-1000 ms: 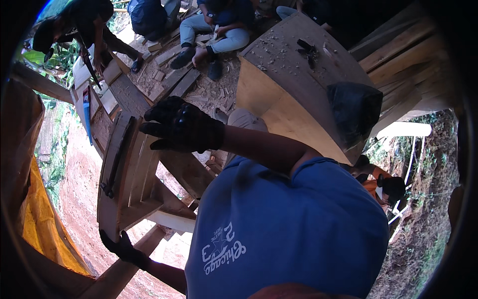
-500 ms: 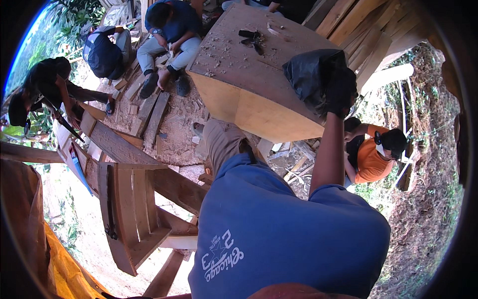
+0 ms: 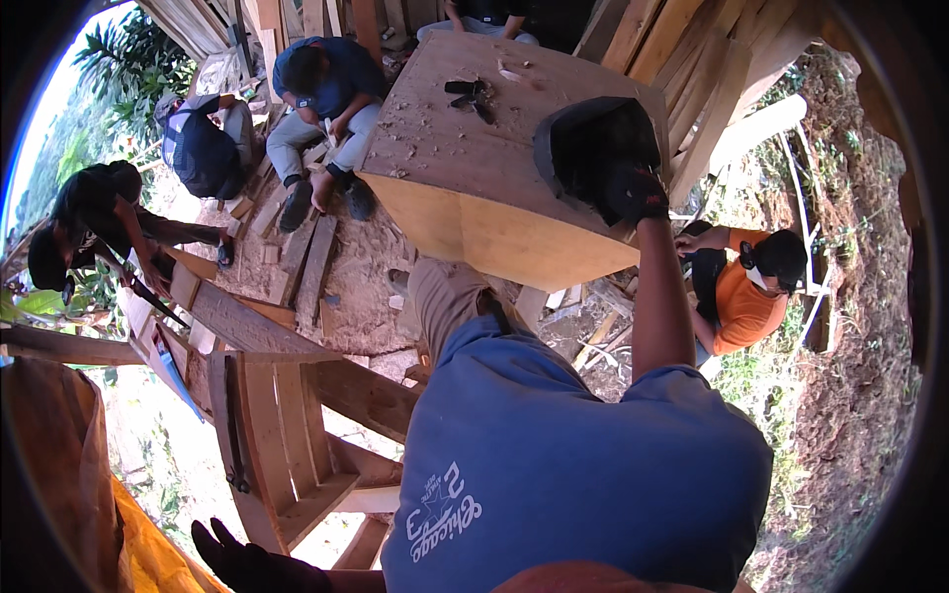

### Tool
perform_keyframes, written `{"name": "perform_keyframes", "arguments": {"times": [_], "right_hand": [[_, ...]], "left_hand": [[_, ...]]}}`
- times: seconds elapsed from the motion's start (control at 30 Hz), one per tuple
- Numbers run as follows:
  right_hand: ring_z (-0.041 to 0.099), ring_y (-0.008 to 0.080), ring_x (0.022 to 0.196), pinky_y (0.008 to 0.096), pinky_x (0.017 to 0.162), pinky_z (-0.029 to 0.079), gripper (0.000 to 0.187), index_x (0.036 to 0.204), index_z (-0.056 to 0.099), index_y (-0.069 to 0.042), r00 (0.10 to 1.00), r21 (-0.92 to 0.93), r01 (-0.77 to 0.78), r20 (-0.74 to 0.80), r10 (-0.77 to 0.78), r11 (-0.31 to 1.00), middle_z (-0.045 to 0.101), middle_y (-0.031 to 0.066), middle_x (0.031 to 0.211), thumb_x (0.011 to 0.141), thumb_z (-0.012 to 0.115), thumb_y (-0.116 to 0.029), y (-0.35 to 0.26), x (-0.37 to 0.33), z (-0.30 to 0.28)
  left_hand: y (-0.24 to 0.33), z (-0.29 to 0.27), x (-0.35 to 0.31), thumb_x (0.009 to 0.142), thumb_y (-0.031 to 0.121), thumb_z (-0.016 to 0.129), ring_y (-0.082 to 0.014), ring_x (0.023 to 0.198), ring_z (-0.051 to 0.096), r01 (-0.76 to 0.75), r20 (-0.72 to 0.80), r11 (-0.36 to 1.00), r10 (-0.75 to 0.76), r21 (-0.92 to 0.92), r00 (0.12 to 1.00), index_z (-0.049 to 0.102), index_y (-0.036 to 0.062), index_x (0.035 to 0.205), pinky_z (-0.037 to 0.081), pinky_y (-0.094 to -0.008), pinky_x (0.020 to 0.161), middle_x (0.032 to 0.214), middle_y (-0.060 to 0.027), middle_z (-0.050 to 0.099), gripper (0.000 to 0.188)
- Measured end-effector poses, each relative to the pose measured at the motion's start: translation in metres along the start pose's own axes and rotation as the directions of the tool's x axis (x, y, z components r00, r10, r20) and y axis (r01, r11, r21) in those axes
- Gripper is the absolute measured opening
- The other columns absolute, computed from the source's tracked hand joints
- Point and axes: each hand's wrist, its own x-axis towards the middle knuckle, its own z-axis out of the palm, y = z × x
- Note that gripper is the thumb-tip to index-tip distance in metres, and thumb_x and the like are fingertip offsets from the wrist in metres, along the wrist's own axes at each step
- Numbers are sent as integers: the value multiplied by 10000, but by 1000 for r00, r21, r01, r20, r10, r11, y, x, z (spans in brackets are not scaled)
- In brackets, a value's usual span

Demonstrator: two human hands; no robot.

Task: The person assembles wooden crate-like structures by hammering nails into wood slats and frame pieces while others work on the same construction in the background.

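L fingers [image 3: 210, 544] spread, now more in view, R fingers [image 3: 623, 188] at blk bag [image 3: 578, 128], grip unclear, bag reshaped

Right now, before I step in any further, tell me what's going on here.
The person's black-gloved right hand is at the mouth of a black, plastic-looking bag on a large brown wooden box; whether the fingers grip it, I can't tell. The black-gloved left hand is open near a slatted brown wooden frame. Beyond the box's left side sits a co-worker in a dark blue shirt; to its right is another in an orange shirt.
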Motion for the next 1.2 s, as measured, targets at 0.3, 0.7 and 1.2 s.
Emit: {"name": "perform_keyframes", "arguments": {"times": [0.3,0.7,1.2], "right_hand": [[712,439,992,519,831,572,241,1068,740,-46,946,36,-105,-305,111,994,743,250,1040,971,610,-224,24,56,44],[724,423,1046,486,835,589,252,1093,755,-41,893,60,-125,-429,139,990,751,246,1058,993,600,-213,47,45,47],[737,425,1031,491,813,591,263,1095,747,-16,947,136,-102,-291,138,985,750,263,1035,945,670,-218,50,41,35]], "left_hand": [[-95,3,-23,1106,473,461,-388,1449,523,-158,90,971,177,-182,980,601,-100,1422,500,-515,1154,1531,-265,541,669],[-47,18,-47,1102,364,435,-394,1395,577,9,65,969,7,-247,998,626,-85,1393,497,-519,1149,1481,-237,597,568],[-45,37,-21,869,-86,430,-362,1293,667,-286,141,951,301,-119,943,736,-81,1217,531,-464,1103,1337,-227,704,463]]}}
